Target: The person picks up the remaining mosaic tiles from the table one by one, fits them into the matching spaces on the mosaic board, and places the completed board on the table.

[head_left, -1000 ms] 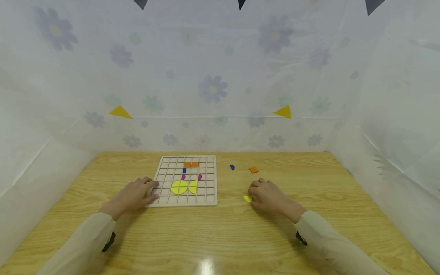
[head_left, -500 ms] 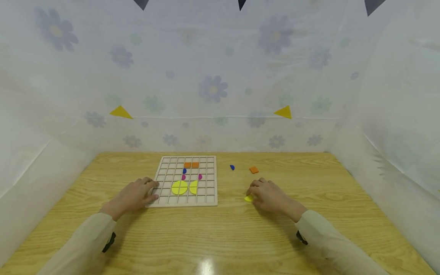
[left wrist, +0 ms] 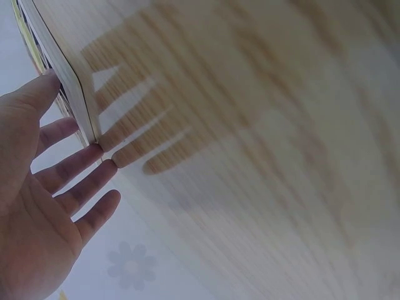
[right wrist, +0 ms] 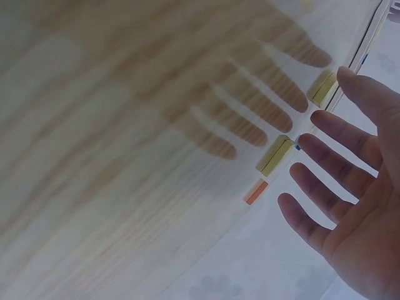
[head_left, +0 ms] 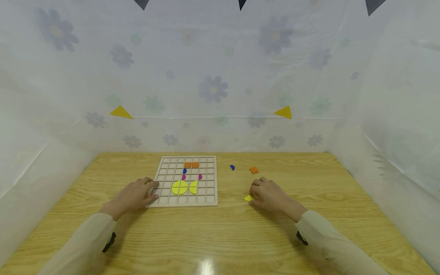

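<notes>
A pale gridded board (head_left: 207,200) lies left of centre in the head view, carrying yellow, orange, blue and magenta flat pieces. My left hand (head_left: 135,194) rests at its left edge. In the left wrist view, the thumb reaches over the board edge and the straight fingers spread along its side. My right hand (head_left: 269,195) is low on the table beside a flat yellow piece (head_left: 248,198), partly hidden by the hand. In the right wrist view its fingers are spread, with one yellow piece (right wrist: 323,89) by the thumb and index tips and another yellow piece (right wrist: 275,155) near the middle fingertip.
A blue half-circle (head_left: 232,167) and an orange square (head_left: 254,170) lie right of the board on the wooden table (head_left: 213,236). White flower-patterned sheeting (head_left: 213,130) closes off the back and sides.
The right hand shifts slightly over the yellow piece, and its visible part changes in outline. The left hand and the board stay in place.
</notes>
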### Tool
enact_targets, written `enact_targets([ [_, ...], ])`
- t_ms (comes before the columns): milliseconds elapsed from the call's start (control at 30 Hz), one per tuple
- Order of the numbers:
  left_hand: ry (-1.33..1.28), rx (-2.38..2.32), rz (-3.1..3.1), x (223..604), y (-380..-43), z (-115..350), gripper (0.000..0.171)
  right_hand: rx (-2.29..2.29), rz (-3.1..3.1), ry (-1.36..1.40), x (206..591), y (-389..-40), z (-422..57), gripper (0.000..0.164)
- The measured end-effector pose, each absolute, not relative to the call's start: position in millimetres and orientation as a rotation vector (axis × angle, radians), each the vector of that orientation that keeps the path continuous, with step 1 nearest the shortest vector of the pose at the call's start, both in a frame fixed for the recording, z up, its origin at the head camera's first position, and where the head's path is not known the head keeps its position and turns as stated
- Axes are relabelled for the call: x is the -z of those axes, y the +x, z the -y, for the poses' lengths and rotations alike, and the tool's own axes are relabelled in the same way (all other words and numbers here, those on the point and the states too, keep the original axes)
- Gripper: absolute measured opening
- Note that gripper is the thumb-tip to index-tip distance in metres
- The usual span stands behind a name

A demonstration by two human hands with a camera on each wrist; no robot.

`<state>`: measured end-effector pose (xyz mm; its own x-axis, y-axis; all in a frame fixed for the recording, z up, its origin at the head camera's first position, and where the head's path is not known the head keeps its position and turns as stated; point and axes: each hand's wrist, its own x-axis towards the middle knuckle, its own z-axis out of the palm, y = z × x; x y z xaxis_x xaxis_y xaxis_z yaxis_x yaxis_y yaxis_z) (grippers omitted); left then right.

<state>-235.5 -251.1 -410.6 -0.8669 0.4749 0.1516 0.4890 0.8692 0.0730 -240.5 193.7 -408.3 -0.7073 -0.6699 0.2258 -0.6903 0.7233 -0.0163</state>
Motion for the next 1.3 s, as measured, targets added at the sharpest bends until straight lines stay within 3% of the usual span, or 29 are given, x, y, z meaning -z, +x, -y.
enact_targets([
  [1300,-0.749,0.172,2.950,405.7,-233.8,249.8,0.043,-0.150,2.643,1.219,405.0,-255.0,-175.4,0.019],
])
